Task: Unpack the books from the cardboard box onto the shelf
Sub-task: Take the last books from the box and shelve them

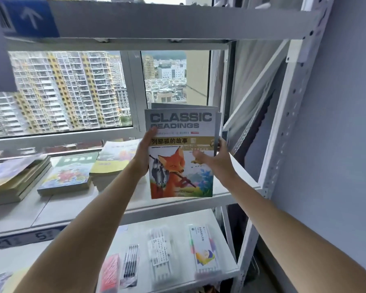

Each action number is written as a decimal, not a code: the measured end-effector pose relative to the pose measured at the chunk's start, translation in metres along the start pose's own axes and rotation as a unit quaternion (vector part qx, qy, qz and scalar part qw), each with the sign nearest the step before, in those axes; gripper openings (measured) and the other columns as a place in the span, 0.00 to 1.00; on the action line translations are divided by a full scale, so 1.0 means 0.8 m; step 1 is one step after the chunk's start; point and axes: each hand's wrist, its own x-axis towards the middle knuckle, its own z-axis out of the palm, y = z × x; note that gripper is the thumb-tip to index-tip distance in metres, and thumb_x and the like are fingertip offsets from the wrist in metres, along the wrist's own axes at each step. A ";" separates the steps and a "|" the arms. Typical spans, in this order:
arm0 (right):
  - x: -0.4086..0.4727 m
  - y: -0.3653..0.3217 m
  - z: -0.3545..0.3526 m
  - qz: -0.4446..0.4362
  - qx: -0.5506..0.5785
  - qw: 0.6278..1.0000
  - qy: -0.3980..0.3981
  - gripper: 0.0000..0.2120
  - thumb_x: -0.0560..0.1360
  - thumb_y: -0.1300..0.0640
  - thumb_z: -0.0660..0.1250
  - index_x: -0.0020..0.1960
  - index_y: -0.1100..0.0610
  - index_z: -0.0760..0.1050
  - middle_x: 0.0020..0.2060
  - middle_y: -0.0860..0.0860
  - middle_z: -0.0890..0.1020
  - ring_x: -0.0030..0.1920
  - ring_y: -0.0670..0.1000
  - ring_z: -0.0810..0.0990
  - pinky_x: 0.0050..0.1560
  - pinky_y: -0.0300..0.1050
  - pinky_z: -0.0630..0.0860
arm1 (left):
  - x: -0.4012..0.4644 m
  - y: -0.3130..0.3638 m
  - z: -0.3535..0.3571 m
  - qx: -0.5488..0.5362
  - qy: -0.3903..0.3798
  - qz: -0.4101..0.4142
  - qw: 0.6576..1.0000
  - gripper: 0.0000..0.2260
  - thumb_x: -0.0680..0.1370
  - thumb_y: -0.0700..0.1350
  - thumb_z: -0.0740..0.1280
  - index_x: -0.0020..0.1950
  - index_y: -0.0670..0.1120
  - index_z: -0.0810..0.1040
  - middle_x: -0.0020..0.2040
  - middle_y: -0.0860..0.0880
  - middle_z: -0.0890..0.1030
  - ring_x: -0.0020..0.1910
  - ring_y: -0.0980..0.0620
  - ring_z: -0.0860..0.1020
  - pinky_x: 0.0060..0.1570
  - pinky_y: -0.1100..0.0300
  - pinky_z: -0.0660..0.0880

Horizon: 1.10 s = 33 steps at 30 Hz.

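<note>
Above the shelf's (118, 199) right end, your left hand (145, 150) and right hand (217, 159) clasp the fox book (179, 153) upright; lower it squarely, right of the book stacks (112, 163).

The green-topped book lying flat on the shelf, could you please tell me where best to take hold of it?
Grip the green-topped book by its front edge, coming from the shelf's open front. It lies flat between two stacks, so its sides are crowded; only the near edge is free.
</note>
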 end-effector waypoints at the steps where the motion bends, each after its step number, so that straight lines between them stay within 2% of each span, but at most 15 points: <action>1: 0.014 0.005 0.002 -0.002 -0.011 1.000 -0.008 0.35 0.65 0.57 0.80 0.65 0.52 0.65 0.53 0.46 0.81 0.54 0.49 0.83 0.53 0.50 0.83 | 0.009 -0.005 -0.006 0.006 0.008 0.003 1.000 0.45 0.65 0.67 0.73 0.70 0.37 0.70 0.58 0.34 0.81 0.51 0.38 0.82 0.53 0.47 0.79; 4: 0.048 0.026 0.003 -0.010 -0.030 0.999 -0.027 0.37 0.60 0.58 0.81 0.63 0.50 0.65 0.54 0.48 0.80 0.56 0.54 0.82 0.55 0.59 0.81 | 0.029 -0.023 -0.020 0.030 0.044 0.013 0.999 0.47 0.63 0.67 0.74 0.70 0.35 0.70 0.62 0.30 0.77 0.56 0.32 0.79 0.59 0.38 0.74; 6: 0.062 0.045 0.000 -0.014 -0.037 0.999 -0.027 0.38 0.59 0.60 0.81 0.63 0.51 0.66 0.54 0.48 0.80 0.55 0.52 0.82 0.53 0.60 0.81 | 0.040 -0.037 -0.027 0.059 0.053 0.018 0.997 0.49 0.62 0.69 0.74 0.70 0.35 0.69 0.62 0.30 0.78 0.57 0.31 0.79 0.59 0.37 0.75; 8: 0.072 0.063 -0.005 -0.015 -0.050 0.998 -0.030 0.39 0.59 0.64 0.82 0.64 0.52 0.65 0.54 0.48 0.79 0.56 0.50 0.81 0.54 0.58 0.82 | 0.048 -0.054 -0.035 0.071 0.053 0.011 0.996 0.53 0.60 0.69 0.75 0.72 0.35 0.67 0.63 0.30 0.77 0.59 0.31 0.78 0.60 0.37 0.75; 12: 0.091 0.078 -0.004 -0.014 -0.022 0.995 -0.093 0.42 0.62 0.69 0.78 0.70 0.59 0.61 0.62 0.61 0.75 0.62 0.59 0.79 0.55 0.57 0.81 | 0.059 -0.069 -0.054 0.101 0.039 0.031 0.994 0.50 0.63 0.70 0.73 0.71 0.36 0.67 0.61 0.35 0.79 0.59 0.36 0.80 0.58 0.43 0.77; 15: 0.092 0.098 0.003 0.008 -0.036 0.993 -0.114 0.40 0.64 0.69 0.77 0.71 0.61 0.63 0.59 0.57 0.79 0.58 0.50 0.81 0.57 0.48 0.81 | 0.072 -0.067 -0.066 0.104 0.022 0.053 0.993 0.53 0.62 0.69 0.74 0.72 0.34 0.62 0.59 0.37 0.79 0.56 0.38 0.81 0.51 0.48 0.80; 17: 0.080 0.121 0.007 0.035 -0.057 0.994 -0.087 0.36 0.64 0.66 0.79 0.67 0.53 0.69 0.53 0.45 0.84 0.53 0.42 0.83 0.57 0.42 0.80 | 0.075 -0.072 -0.066 0.085 0.013 0.056 0.995 0.53 0.62 0.68 0.75 0.72 0.33 0.61 0.59 0.35 0.78 0.56 0.37 0.80 0.50 0.49 0.80; 19: 0.068 0.141 0.012 0.051 -0.051 0.996 -0.061 0.31 0.65 0.64 0.79 0.61 0.44 0.72 0.49 0.36 0.85 0.50 0.37 0.83 0.49 0.32 0.80 | 0.074 -0.082 -0.064 0.055 0.021 0.054 0.997 0.52 0.62 0.67 0.75 0.71 0.32 0.62 0.58 0.34 0.78 0.56 0.35 0.80 0.51 0.46 0.80; 21: 0.066 0.151 0.019 0.052 -0.035 0.997 -0.041 0.29 0.66 0.63 0.78 0.58 0.38 0.74 0.49 0.34 0.84 0.50 0.37 0.83 0.44 0.27 0.77 | 0.076 -0.089 -0.062 0.034 0.029 0.056 0.997 0.51 0.62 0.66 0.75 0.70 0.32 0.64 0.57 0.32 0.77 0.55 0.34 0.80 0.50 0.44 0.80; 25: 0.071 0.147 0.025 0.041 -0.003 0.998 -0.039 0.29 0.67 0.61 0.77 0.53 0.30 0.75 0.50 0.34 0.84 0.51 0.36 0.83 0.45 0.27 0.77 | 0.090 -0.082 -0.057 0.022 0.044 0.061 0.997 0.49 0.62 0.64 0.77 0.68 0.31 0.65 0.56 0.30 0.76 0.51 0.35 0.80 0.47 0.45 0.81; 27: 0.078 0.142 0.025 0.052 0.013 0.998 -0.025 0.26 0.66 0.60 0.77 0.53 0.32 0.76 0.49 0.36 0.85 0.50 0.38 0.84 0.46 0.30 0.79 | 0.107 -0.071 -0.055 0.014 0.044 0.043 0.998 0.48 0.61 0.63 0.78 0.67 0.32 0.67 0.56 0.30 0.77 0.50 0.36 0.80 0.47 0.43 0.81; 29: 0.093 0.130 0.027 0.104 0.053 0.993 -0.025 0.24 0.65 0.58 0.78 0.55 0.40 0.78 0.50 0.44 0.86 0.51 0.45 0.85 0.51 0.43 0.82 | 0.133 -0.056 -0.057 0.000 0.043 -0.007 0.999 0.41 0.64 0.61 0.76 0.64 0.34 0.72 0.56 0.29 0.78 0.50 0.35 0.80 0.51 0.40 0.78; 31: 0.115 0.112 0.031 0.193 0.103 0.974 -0.050 0.25 0.64 0.57 0.79 0.59 0.51 0.78 0.51 0.52 0.86 0.51 0.55 0.86 0.55 0.56 0.81 | 0.164 -0.045 -0.068 0.009 0.038 -0.096 0.995 0.32 0.71 0.61 0.70 0.63 0.37 0.76 0.53 0.32 0.81 0.47 0.37 0.81 0.49 0.45 0.80; 33: 0.140 0.097 0.031 0.278 0.119 0.950 -0.077 0.21 0.65 0.57 0.78 0.57 0.55 0.80 0.49 0.57 0.87 0.46 0.59 0.87 0.47 0.55 0.83 | 0.192 -0.039 -0.079 0.031 0.022 -0.187 0.982 0.25 0.77 0.60 0.63 0.58 0.39 0.77 0.47 0.37 0.83 0.40 0.42 0.82 0.42 0.53 0.81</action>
